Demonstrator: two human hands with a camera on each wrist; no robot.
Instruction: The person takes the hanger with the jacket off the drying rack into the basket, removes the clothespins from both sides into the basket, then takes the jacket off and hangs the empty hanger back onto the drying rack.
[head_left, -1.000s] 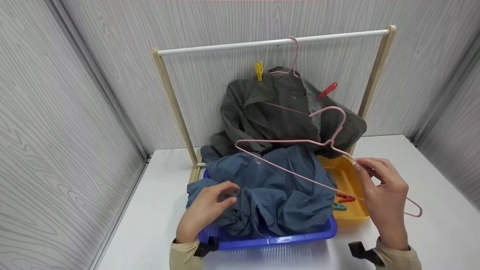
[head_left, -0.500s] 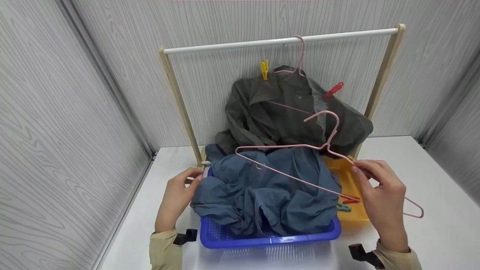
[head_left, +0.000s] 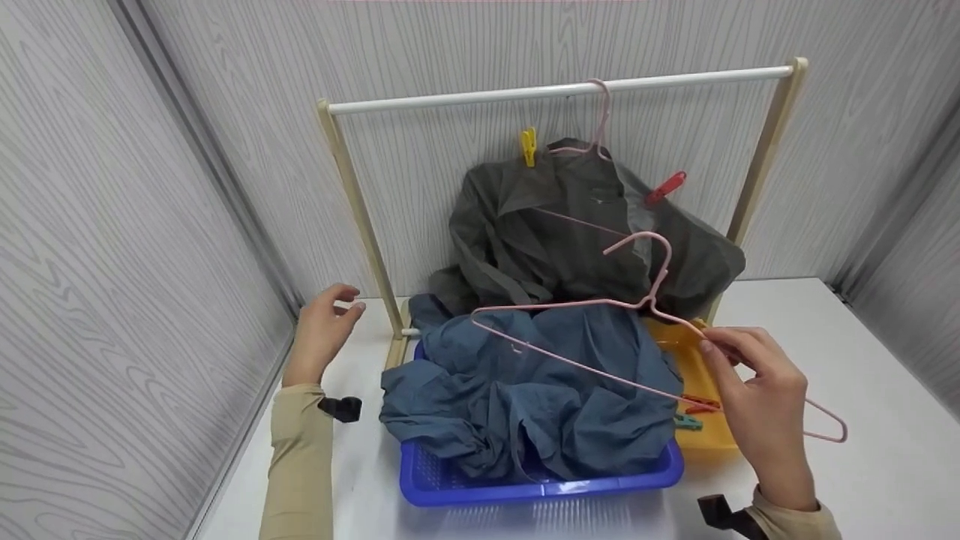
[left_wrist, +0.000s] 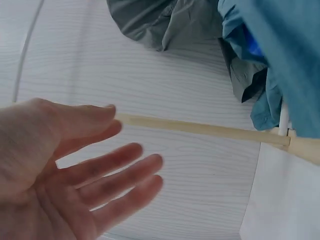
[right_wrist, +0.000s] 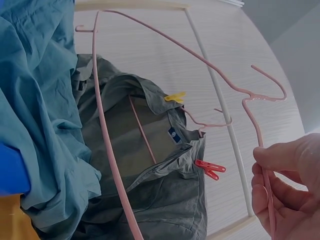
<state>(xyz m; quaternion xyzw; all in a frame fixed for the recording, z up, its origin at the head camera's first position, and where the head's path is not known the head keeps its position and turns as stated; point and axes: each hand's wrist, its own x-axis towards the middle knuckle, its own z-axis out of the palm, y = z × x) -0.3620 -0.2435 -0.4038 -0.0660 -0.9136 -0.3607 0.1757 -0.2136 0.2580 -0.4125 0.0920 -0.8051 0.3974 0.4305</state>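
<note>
A pink clothes hanger (head_left: 570,303) is pinched on its right shoulder by my right hand (head_left: 761,409), which holds it above the basket with nothing on it. Under the hanger, crumpled blue clothing (head_left: 525,405) fills a blue basket (head_left: 480,495) and drapes over its left side. My left hand (head_left: 322,330) is raised left of the drying rack, holding nothing; in the left wrist view its fingers (left_wrist: 127,175) are spread and relaxed. Behind, a dark grey shirt (head_left: 585,240) hangs on another pink hanger (head_left: 602,112), with a yellow clothespin (head_left: 529,146) and a red clothespin (head_left: 666,187) on it.
The drying rack has a white rail (head_left: 465,95) and wooden posts (head_left: 360,217). A yellow tray (head_left: 716,442) beside the basket holds red and green clothespins (head_left: 688,421). White table (head_left: 885,375) shows on both sides, with grained walls behind.
My left hand has moved off the blue clothing, left and away from me, past the basket to beside the rack. My right hand keeps its hold on the hanger, which has dipped slightly.
</note>
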